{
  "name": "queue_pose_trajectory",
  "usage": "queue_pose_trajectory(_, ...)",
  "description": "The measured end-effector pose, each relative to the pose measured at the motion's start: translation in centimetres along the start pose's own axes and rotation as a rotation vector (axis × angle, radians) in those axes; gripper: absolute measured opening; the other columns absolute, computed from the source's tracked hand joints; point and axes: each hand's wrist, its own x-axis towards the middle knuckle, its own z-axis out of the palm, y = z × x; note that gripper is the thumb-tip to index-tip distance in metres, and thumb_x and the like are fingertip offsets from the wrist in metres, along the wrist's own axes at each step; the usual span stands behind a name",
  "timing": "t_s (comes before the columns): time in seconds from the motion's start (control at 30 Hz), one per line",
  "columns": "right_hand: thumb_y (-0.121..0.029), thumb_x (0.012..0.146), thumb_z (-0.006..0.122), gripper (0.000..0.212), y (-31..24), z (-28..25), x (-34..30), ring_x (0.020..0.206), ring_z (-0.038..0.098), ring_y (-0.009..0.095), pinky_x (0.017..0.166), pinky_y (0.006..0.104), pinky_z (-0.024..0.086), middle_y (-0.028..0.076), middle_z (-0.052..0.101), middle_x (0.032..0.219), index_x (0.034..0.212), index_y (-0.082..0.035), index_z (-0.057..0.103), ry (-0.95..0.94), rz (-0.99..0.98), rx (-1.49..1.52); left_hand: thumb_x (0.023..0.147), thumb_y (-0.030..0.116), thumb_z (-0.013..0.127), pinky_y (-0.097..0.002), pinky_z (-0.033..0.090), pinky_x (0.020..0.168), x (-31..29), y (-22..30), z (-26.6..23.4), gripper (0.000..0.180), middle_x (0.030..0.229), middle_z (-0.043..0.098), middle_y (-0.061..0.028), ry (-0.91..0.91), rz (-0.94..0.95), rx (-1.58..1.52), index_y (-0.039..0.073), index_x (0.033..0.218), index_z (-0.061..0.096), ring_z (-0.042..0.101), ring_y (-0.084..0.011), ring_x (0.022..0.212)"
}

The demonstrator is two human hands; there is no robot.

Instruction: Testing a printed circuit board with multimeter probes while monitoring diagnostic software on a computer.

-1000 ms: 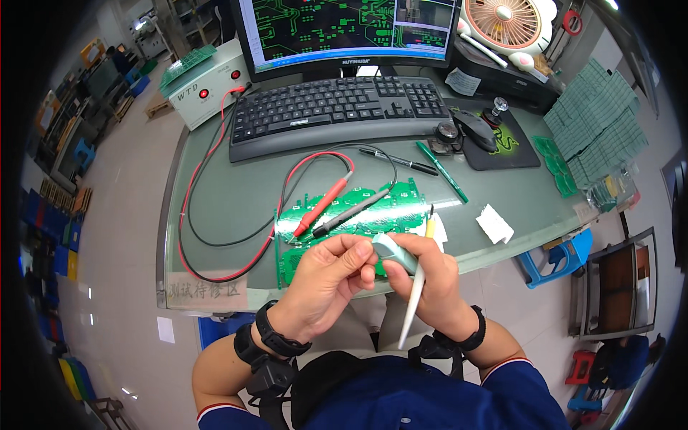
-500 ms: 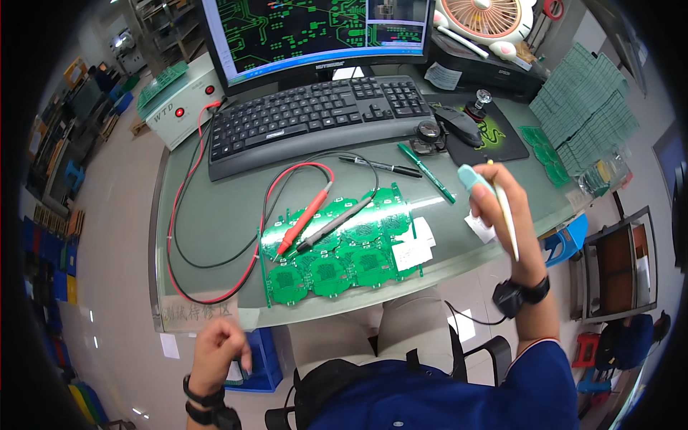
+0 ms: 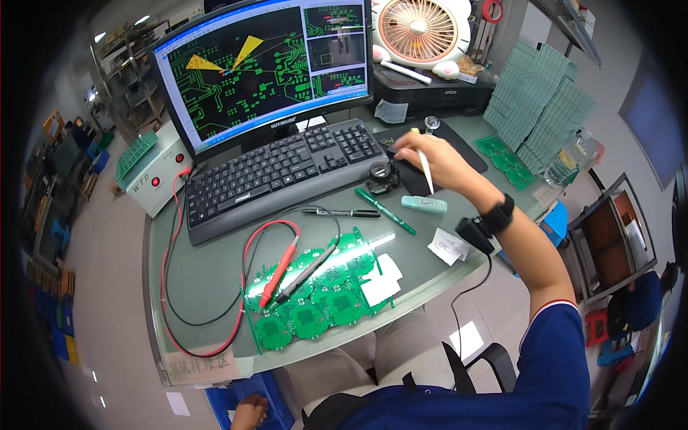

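Observation:
My right hand (image 3: 438,163) is at the mouse pad (image 3: 464,149), its fingers closed around a slim white pointed stick (image 3: 426,172) that slants downward. The fingertips reach the place of the dark mouse, which is mostly hidden beneath them. On the table just below lies a small teal oblong piece (image 3: 424,205). Down at the lower edge, my left hand (image 3: 250,413) is in front of a blue bin (image 3: 266,387), its fingers curled and partly hidden. A panel of joined green circuit boards (image 3: 309,324) lies near the table's front edge. Across it rest a red probe (image 3: 278,276) and a black probe (image 3: 307,274).
A keyboard (image 3: 279,168) stands before a monitor (image 3: 244,79) showing a board layout. Two pens, including a green one (image 3: 385,211), lie right of the probe leads. Paper slips (image 3: 448,246) sit near the front edge. A white box (image 3: 154,179) stands left; a printer (image 3: 437,92) is behind.
My right hand has moved forward and left to the mouse and let go of the teal piece, keeping the white stick. My left hand has dropped lower. The screen shows two yellow pointers.

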Motion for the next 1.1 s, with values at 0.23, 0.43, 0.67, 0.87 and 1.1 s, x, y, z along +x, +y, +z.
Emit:
queue_pose_trajectory(0.23,-0.022,0.095,0.056,0.016,-1.0,4.6,6.7,0.100,0.062,0.034,0.083,0.0432,0.049,0.012,0.067,0.099,0.106,-0.010,0.060,-0.168,-0.198,0.037,0.064,0.023,0.068,-0.0470,0.051,0.073,8.1,-8.6,1.9,0.026,0.084,0.066,-0.0159,-0.038,0.578,0.880,0.007,0.084,0.067,0.063,-0.0362,0.082)
queue_pose_trajectory(0.43,-0.022,0.094,0.055,0.015,-2.4,7.7,7.1,0.103,0.059,0.031,0.088,0.0411,0.043,0.011,0.065,0.099,0.102,-0.013,0.063,-0.194,-0.222,-0.150,0.069,0.025,0.069,-0.0437,0.052,0.080,10.0,-13.6,4.2,0.028,0.091,0.068,-0.0174,0.036,0.446,0.645,0.008,0.092,0.069,0.064,-0.0373,0.090)
queue_pose_trajectory(0.67,-0.023,0.090,0.060,0.013,-5.6,5.7,6.6,0.082,0.063,0.033,0.077,0.0460,0.047,0.013,0.064,0.081,0.093,-0.011,0.061,0.008,-0.173,-0.128,0.077,0.034,0.069,-0.0465,0.052,0.082,8.7,-13.9,6.0,0.032,0.094,0.066,-0.0148,0.133,0.086,0.654,0.013,0.100,0.068,0.063,-0.0370,0.093)
queue_pose_trajectory(0.87,-0.015,0.087,0.064,0.011,-8.0,2.7,2.2,0.081,0.061,0.035,0.071,0.0452,0.048,0.014,0.064,0.081,0.094,-0.008,0.060,-0.018,-0.275,0.045,0.090,0.037,0.060,-0.0359,0.052,0.068,2.4,0.5,1.6,0.033,0.082,0.069,-0.0097,-0.158,0.238,0.353,0.008,0.078,0.071,0.066,-0.0253,0.071)
queue_pose_trajectory(1.1,-0.033,0.079,0.075,0.036,-14.8,4.8,-5.6,0.089,0.061,0.031,0.077,0.0406,0.047,0.008,0.063,0.093,0.103,-0.011,0.060,-0.300,-0.376,0.092,0.093,0.012,0.059,-0.0258,0.047,0.063,-5.6,24.9,-6.8,0.012,0.081,0.062,-0.0032,-0.082,0.508,-0.114,0.001,0.089,0.064,0.059,-0.0090,0.071)
